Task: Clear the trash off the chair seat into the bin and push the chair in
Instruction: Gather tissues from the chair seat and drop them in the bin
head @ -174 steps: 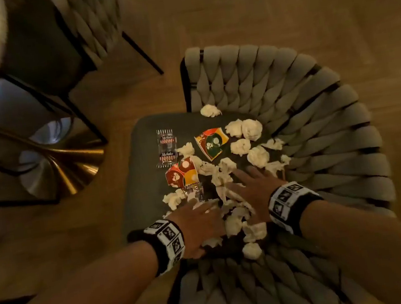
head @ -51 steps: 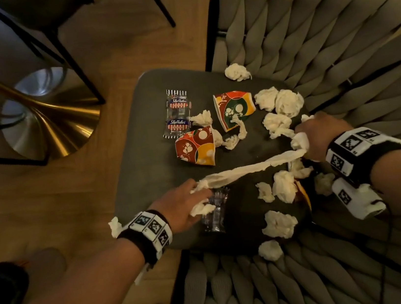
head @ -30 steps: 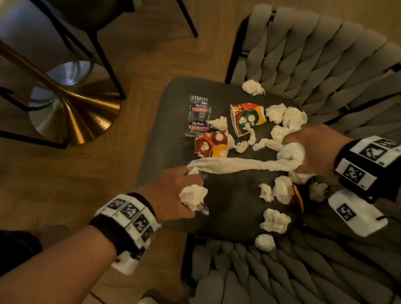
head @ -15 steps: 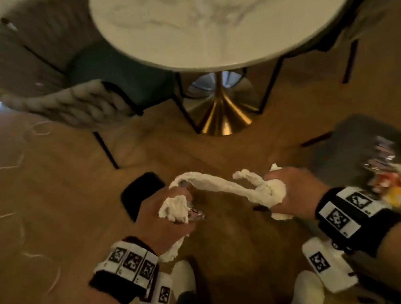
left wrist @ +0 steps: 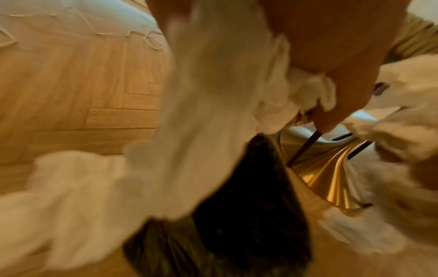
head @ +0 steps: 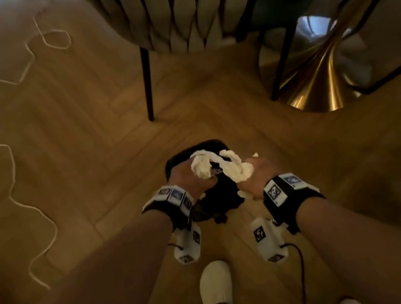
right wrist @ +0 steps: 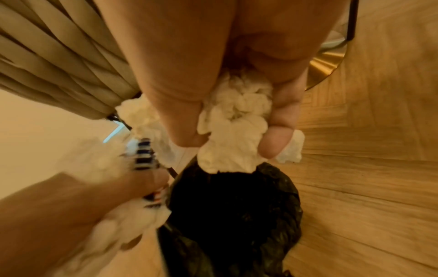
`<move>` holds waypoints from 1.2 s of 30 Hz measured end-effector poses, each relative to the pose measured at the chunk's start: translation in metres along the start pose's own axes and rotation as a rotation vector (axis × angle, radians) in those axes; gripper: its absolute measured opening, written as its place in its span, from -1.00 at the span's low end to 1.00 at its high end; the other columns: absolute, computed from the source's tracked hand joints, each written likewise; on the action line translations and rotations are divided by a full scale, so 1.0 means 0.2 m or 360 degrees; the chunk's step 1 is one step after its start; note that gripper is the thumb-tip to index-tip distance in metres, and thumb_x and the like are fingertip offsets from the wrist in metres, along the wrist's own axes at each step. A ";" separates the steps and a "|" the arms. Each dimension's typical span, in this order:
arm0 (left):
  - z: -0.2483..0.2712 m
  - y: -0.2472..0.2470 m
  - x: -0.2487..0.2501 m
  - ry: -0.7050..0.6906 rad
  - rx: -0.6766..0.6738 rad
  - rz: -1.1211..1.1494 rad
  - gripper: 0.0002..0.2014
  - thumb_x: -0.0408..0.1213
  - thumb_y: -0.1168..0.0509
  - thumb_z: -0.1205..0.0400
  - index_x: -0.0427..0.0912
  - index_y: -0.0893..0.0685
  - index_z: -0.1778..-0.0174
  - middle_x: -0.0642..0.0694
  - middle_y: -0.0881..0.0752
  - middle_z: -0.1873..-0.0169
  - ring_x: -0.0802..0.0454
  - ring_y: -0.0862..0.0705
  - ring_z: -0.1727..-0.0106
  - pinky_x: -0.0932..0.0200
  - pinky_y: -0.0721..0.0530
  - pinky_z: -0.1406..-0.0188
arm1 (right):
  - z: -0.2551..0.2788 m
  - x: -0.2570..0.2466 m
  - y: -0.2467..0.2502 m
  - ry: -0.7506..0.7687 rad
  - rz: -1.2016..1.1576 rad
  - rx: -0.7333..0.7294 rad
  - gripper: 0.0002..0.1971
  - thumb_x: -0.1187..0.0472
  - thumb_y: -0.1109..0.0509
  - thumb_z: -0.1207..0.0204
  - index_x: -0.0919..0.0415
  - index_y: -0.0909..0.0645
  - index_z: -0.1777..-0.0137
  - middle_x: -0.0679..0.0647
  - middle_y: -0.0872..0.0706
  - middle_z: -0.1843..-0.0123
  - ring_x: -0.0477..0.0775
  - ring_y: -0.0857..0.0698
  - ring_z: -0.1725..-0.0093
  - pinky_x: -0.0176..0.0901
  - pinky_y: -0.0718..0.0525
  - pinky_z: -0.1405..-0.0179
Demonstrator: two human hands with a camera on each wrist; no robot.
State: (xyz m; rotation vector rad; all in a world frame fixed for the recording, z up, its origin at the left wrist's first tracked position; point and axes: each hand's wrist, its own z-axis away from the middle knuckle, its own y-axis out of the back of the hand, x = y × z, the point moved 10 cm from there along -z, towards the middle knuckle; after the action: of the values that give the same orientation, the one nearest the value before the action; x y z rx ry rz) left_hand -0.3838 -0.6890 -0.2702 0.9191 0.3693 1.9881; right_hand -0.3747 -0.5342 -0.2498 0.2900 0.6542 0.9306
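Both hands hover over a small bin (head: 210,203) lined with a black bag (right wrist: 234,211) on the wood floor. My left hand (head: 189,179) grips crumpled white tissue (head: 200,168) and a striped snack wrapper (right wrist: 143,156). My right hand (head: 259,172) grips another wad of white tissue (right wrist: 231,135), with fingers and thumb curled round it. A twisted strip of tissue (head: 223,160) joins the two handfuls above the bin's mouth. The chair with the trash on its seat is out of view.
Another woven-back chair (head: 175,13) with black legs stands ahead. The table's gold pedestal base (head: 323,78) is at the upper right. A thin white cord (head: 9,158) snakes over the floor on the left. My white-socked foot (head: 215,283) is below the bin.
I have turned from the chair to the bin. Both hands, still holding the tissue, came down and closer together over the bin's mouth; the table top has left the view.
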 end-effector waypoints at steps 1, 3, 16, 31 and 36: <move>-0.11 -0.05 -0.02 0.0007 -0.0050 -0.0177 -0.72 -0.02 -0.38 -0.54 -0.13 -0.62 -0.01 -0.16 -0.71 0.11 -0.17 -0.69 -0.02 0.02 -0.61 0.07 | -0.07 0.03 -0.03 -0.0006 0.0039 0.0009 -0.74 0.17 -0.39 -0.44 0.30 -0.69 -0.05 0.29 -0.77 -0.05 0.25 -0.74 0.03 0.04 -0.76 0.11; -0.26 -0.15 -0.06 0.0003 -0.0108 -0.0349 -0.29 0.10 -0.44 -0.45 -0.10 -0.38 -0.45 -0.17 -0.54 -0.32 -0.21 -0.52 -0.36 -0.06 -0.57 -0.22 | -0.17 0.09 -0.08 -0.0012 0.0109 0.0021 -0.73 0.11 -0.40 -0.37 0.22 -0.71 -0.01 0.25 -0.78 0.01 0.26 -0.76 0.08 0.17 -0.79 0.07; -0.17 0.03 -0.32 -0.0065 0.0145 0.0094 -0.69 -0.53 -0.27 -0.49 -0.01 -0.76 0.14 -0.01 -0.77 0.14 0.04 -0.72 0.01 0.26 -0.62 0.03 | -0.26 -0.13 -0.17 -0.0012 0.0477 -0.0128 -0.72 -0.01 -0.36 -0.40 0.18 -0.68 0.05 0.17 -0.76 0.03 0.20 -0.72 0.01 -0.08 -0.62 0.08; 0.04 -0.09 -0.57 0.0264 -0.0010 -0.0294 -0.88 -0.27 -0.35 -0.56 -0.13 -0.70 0.01 -0.13 -0.74 -0.05 -0.12 -0.70 -0.06 0.15 -0.56 0.17 | -0.24 -0.06 -0.27 0.0110 0.0245 0.0010 -0.77 0.13 -0.39 -0.51 0.14 -0.68 -0.13 0.11 -0.74 -0.13 0.18 -0.72 -0.09 -0.12 -0.67 0.03; 0.04 -0.43 -0.86 0.0550 -0.0193 -0.0373 -0.46 -0.10 -0.45 -0.48 -0.13 -0.48 -0.35 -0.18 -0.57 -0.31 -0.17 -0.60 -0.25 0.07 -0.58 -0.03 | -0.14 0.27 -0.33 0.0106 0.0092 0.0071 -0.89 0.20 -0.40 -0.47 -0.05 -0.63 0.22 -0.03 -0.73 0.14 0.04 -0.72 0.08 -0.07 -0.72 0.06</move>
State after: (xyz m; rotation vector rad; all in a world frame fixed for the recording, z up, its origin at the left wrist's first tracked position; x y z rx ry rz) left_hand -0.2697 -0.7832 -0.3942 0.4318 0.5182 1.9247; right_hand -0.3260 -0.5291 -0.3260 0.3199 0.7316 0.9851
